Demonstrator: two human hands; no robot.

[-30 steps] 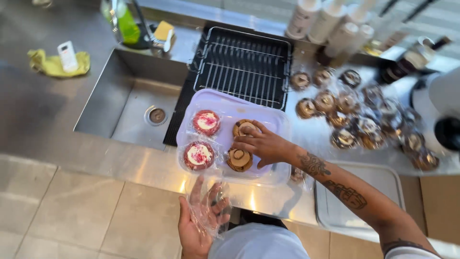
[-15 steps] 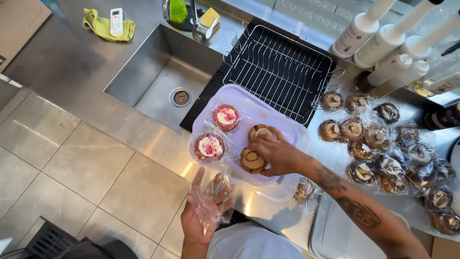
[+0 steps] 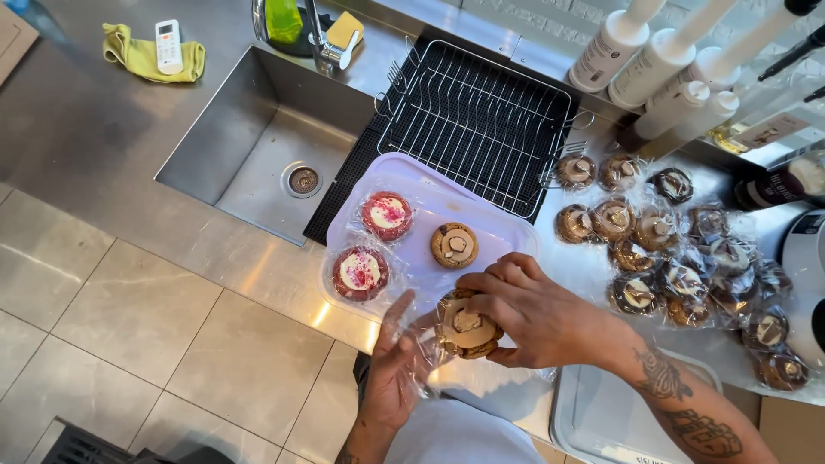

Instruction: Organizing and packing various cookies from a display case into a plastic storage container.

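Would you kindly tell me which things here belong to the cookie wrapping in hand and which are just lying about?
In use:
right hand
left hand
brown cookie
clear plastic bag
lilac tray
unwrapped cookie
wrapped cookies

Lying about:
wire drying rack
sink
yellow cloth
white remote
squeeze bottles

Free room and obstacles on the steel bench (image 3: 103, 129). Open surface was left along the front edge before the sink (image 3: 258, 146), whose basin lay unoccupied. The middle was taken by a lilac tray (image 3: 507, 232), on which two red-topped cookies (image 3: 361, 273) and one brown cookie (image 3: 455, 245) were set, with bare tray between them. Behind the tray, passage was blocked by a wire rack (image 3: 481, 120). The right part was crowded by wrapped cookies (image 3: 679, 275) lying close together, and the back edge by white bottles (image 3: 662, 69). A yellow cloth (image 3: 142, 58) occupied the far left corner.
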